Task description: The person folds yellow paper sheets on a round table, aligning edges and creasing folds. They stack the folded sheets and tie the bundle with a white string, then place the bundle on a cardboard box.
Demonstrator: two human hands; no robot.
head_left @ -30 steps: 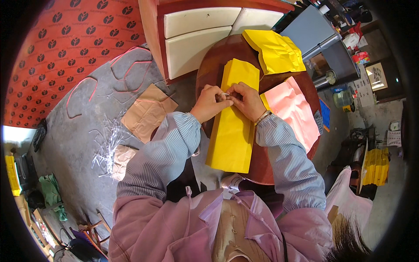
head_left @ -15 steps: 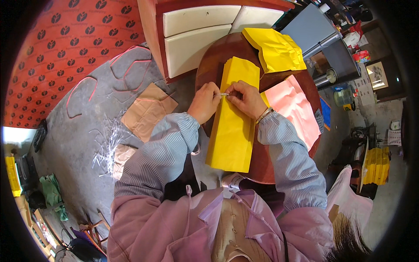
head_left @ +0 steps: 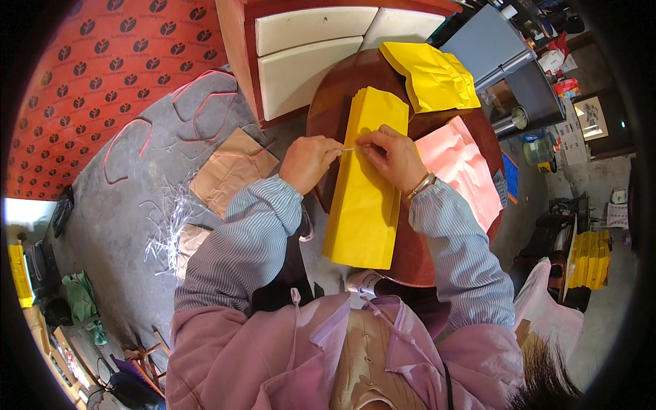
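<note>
A long stack of yellow paper [head_left: 362, 219] lies lengthwise on the round brown table [head_left: 331, 89], its near end reaching past the table's edge. Across its upper half runs a thin white string [head_left: 350, 149]. My left hand [head_left: 309, 162] pinches the string at the stack's left edge. Over the stack, toward its right side, my right hand [head_left: 393, 158] pinches the string's other part, with a bracelet at the wrist. The string is drawn straight between my fingers. Whether it passes under the stack is hidden.
Crumpled yellow paper [head_left: 437, 78] and a pink sheet [head_left: 461, 171] lie on the table. White drawers [head_left: 307, 75] stand behind it. On the floor at left are brown paper [head_left: 232, 171], loose white strings [head_left: 171, 229] and red strips [head_left: 126, 137]. Yellow stacks [head_left: 589, 260] sit at far right.
My hands have drawn slightly apart, the left one to the left and the right one to the right. The string between them is pulled out straighter. The stack has barely shifted.
</note>
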